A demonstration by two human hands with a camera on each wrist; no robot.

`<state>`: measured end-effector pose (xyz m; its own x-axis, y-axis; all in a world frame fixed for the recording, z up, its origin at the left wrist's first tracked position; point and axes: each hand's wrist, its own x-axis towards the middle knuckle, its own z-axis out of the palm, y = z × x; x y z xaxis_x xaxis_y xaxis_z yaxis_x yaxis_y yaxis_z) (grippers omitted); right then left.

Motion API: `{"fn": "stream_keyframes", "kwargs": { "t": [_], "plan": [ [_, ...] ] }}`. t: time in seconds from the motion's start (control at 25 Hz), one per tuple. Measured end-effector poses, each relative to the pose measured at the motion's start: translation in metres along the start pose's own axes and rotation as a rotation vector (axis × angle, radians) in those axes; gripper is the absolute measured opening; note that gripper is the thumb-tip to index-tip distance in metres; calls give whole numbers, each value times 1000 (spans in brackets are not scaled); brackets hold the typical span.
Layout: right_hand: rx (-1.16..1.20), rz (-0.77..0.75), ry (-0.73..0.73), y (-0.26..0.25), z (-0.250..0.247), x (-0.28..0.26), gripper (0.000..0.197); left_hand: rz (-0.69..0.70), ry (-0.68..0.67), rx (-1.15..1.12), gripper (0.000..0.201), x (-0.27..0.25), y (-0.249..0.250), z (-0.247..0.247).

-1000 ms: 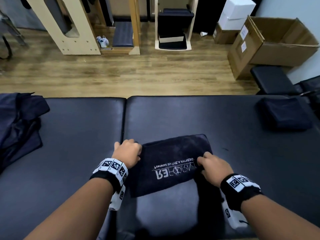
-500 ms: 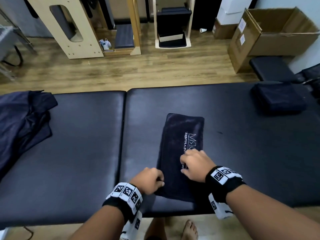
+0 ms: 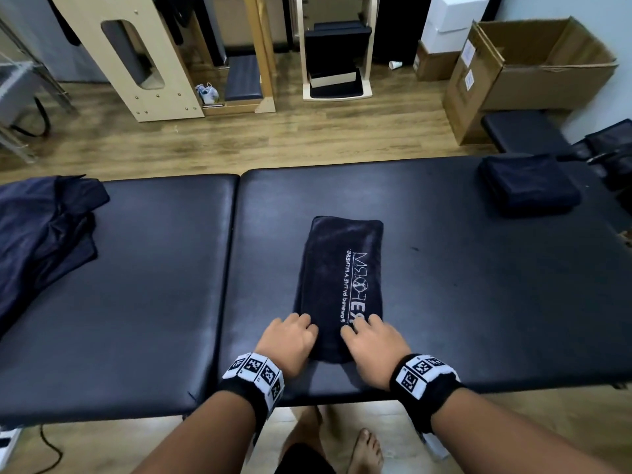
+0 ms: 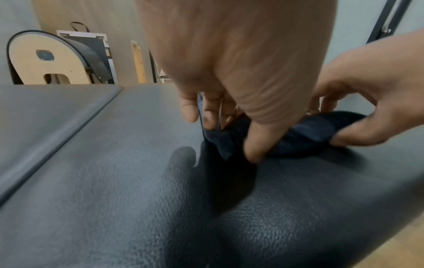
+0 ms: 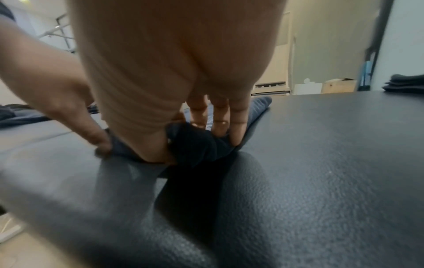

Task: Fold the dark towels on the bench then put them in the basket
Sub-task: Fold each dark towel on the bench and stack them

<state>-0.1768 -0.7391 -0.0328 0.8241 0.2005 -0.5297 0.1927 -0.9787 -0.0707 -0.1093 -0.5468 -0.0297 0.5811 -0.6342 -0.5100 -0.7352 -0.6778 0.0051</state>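
Two hands grip the near end of the folded towel [image 3: 342, 278], which lies lengthwise on the right pad of the bench [image 3: 478, 302]. Left hand [image 3: 287, 342] pinches the near-left corner; right hand [image 3: 374, 343] pinches the near-right corner. A folded stack [image 3: 528, 184] sits at the far right; unfolded towels [image 3: 41, 230] lie at the left.

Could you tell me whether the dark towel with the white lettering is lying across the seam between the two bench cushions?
No, the dark towel with white lettering lies wholly on the right-hand cushion of the black padded bench, apart from the seam.
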Motion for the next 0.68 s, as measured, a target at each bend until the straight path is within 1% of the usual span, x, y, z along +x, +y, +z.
{"fn": "stream_keyframes", "kwargs": {
  "t": [0.04, 0.08, 0.16, 0.2, 0.24, 0.28, 0.36, 0.4, 0.44, 0.48, 0.56, 0.6, 0.64, 0.68],
  "plan": [
    [14, 4, 22, 1, -1, 1, 40, 2, 9, 39, 24, 1, 1, -1],
    [57, 7, 44, 3, -6, 2, 39, 17, 49, 64, 21, 3, -1, -2],
    [150, 18, 112, 11, -24, 4, 38, -28, 31, -27, 19, 9, -7, -21],
    [180, 28, 151, 16, -37, 6, 37, -72, 36, -101, 23, 16, -13, -35],
    [203, 46, 201, 23, -52, 8, 35, -106, 73, -204, 28, 26, -23, -49],
    [238, 74, 247, 31, -66, 11, 34, -133, 85, -336, 32, 34, -33, -63],
    [338, 158, 313, 50, -97, 25, 34, -168, 63, -571, 34, 56, -58, -98],
    [385, 198, 342, 61, -110, 35, 35, -168, 86, -648, 34, 70, -69, -114],
    [430, 233, 376, 74, -124, 49, 36, -174, 142, -705, 35, 87, -80, -129],
    [482, 269, 415, 81, -133, 56, 39, -203, 207, -750, 39, 93, -84, -139],
    [578, 376, 508, 103, -151, 81, 47, -263, 333, -779, 46, 119, -94, -153],
    [593, 425, 533, 110, -153, 88, 50, -290, 373, -739, 42, 127, -95, -153],
    [563, 478, 511, 116, -153, 95, 50, -318, 385, -678, 34, 134, -97, -148],
    [510, 531, 433, 119, -150, 100, 46, -352, 343, -618, 27, 140, -98, -143]
  ]
}}
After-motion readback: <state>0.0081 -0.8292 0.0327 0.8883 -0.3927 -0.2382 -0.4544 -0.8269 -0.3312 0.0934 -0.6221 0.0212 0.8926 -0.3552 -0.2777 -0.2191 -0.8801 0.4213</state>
